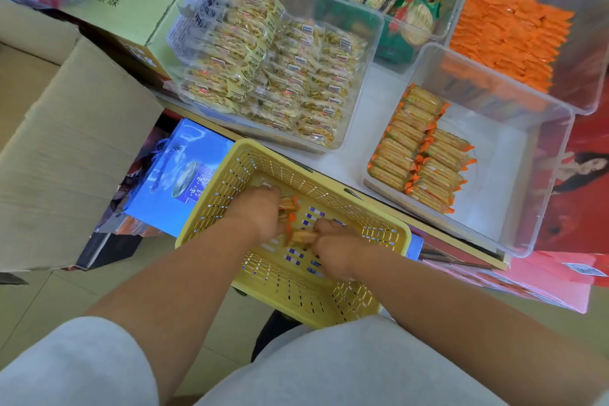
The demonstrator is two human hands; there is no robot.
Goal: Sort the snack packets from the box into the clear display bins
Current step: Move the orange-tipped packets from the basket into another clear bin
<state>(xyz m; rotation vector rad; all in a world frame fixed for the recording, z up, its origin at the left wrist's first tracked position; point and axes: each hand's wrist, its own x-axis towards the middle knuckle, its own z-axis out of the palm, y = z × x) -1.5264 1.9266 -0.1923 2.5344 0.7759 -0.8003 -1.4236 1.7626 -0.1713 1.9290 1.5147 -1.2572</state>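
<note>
cracker packets with orange ends are sitting low in the yellow basket, which is looking nearly bare otherwise. left hand is curling round a small bunch, right hand is pinching one by its end. both are clamped on packets, and the hands are almost touching.

step, as i'm reading it: gathering the last of this type out of the basket. next move is calling for lifting the bunch up and to the right, over the rim of the front right bin, then laying it beside the two rows of matching packets, where bare floor is showing. a loose bunch is risking a dropped packet on the lift.

counting:
- hands: 2
- basket: 1
- packets in grip: at least 3, fingers are hiding the rest
- rows: around ten and around eight packets, not exact
- clear bins showing: 5, including the front left bin of pale yellow packets
- cardboard box: 1, sitting open at left
- blue gift bag: 1, between box and basket
</note>
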